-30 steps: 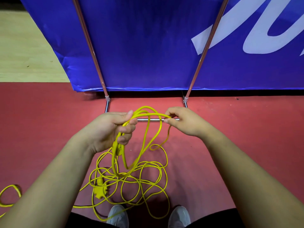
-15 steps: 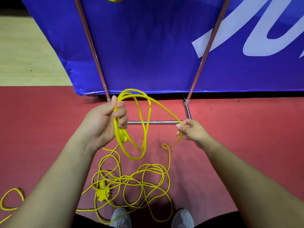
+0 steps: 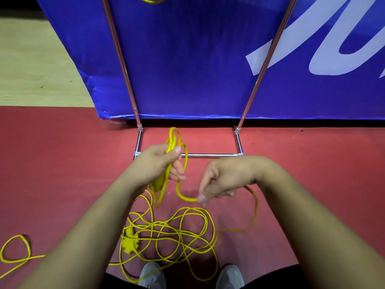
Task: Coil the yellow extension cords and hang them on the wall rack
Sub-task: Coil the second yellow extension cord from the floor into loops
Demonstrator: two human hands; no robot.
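Yellow cord (image 3: pixel 184 198): several loops bunched upright in left hand (image 3: pixel 160 163), one strand pinched by right hand (image 3: pixel 218 182); rest lies tangled on floor (image 3: pixel 62 163), plug (image 3: pixel 130 243) at tangle's left

- We had just one camera, and it sat on the person's head.
- It looked forward and down, out over both arms.
- The left hand (image 3: pixel 160 163) and the right hand (image 3: pixel 220 180) were close to it, in the middle of the view, both holding the yellow cord (image 3: pixel 158 184).
- At the very bottom we saw the tips of two grey shoes (image 3: pixel 153 274) on the red floor (image 3: pixel 62 163).
- Farther off, at the top, the view reached the blue banner (image 3: pixel 187 59) and the metal frame (image 3: pixel 208 155) in front of us.
- The lens was wide, so we saw lots of floor on both sides.
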